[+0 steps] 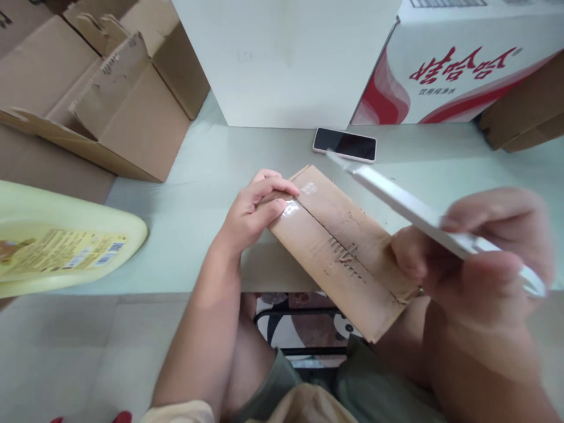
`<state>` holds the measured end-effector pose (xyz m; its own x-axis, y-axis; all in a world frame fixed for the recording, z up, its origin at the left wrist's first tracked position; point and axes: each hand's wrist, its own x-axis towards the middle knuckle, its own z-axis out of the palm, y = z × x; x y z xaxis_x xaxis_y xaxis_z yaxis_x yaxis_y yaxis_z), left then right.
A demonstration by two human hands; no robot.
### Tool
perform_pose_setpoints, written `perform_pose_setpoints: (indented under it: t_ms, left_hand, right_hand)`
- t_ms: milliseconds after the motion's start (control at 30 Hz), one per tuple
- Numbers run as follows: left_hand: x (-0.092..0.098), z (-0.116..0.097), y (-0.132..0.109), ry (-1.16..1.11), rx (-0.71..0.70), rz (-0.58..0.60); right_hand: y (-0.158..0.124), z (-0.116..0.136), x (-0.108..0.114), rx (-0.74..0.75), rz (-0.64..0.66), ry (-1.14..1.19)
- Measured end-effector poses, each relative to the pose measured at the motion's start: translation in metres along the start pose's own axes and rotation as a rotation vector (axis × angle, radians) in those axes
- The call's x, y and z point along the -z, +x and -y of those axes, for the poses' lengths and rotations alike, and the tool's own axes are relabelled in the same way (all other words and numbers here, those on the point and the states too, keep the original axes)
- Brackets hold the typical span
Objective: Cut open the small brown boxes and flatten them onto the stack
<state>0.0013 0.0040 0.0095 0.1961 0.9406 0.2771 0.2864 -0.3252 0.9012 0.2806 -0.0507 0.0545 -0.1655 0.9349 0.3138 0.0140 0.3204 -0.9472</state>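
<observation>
A small brown cardboard box (339, 247) lies slanted over the near edge of the pale table (198, 200), its flaps taped along a centre seam. My left hand (253, 211) grips the box's far left end, fingers curled over the clear tape. My right hand (480, 258), blurred by motion, is closed round a white utility knife (396, 200). The knife's blade end points up-left, above the box's far corner. The box's near right corner sits under my right hand.
A phone (345, 144) lies face up just behind the box. A white box (286, 59) and a red-and-white printed carton (458, 64) stand at the back. Open brown cartons (110, 94) sit at the left, a yellow bottle (61, 247) at the near left.
</observation>
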Motion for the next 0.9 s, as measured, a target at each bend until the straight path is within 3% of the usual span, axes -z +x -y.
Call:
perform_pose_setpoints:
  t_ms: [67,500,733,900]
  left_hand:
    - [0.0,0.0,0.0,0.0,0.004,-0.003]
    - [-0.004,-0.001,0.002,-0.003,0.022,-0.03]
    - [-0.005,0.0,0.002,-0.021,0.026,-0.05]
    - [-0.006,-0.002,0.002,-0.008,0.056,-0.046]
  right_hand:
    - [0.003,0.001,-0.002,0.009,0.027,0.061]
    - [0.008,-0.003,0.004,-0.003,0.188,-0.114]
    - [0.01,0.005,0.002,-0.073,0.286,-0.143]
    - [0.012,0.011,-0.001,-0.04,0.34,-0.186]
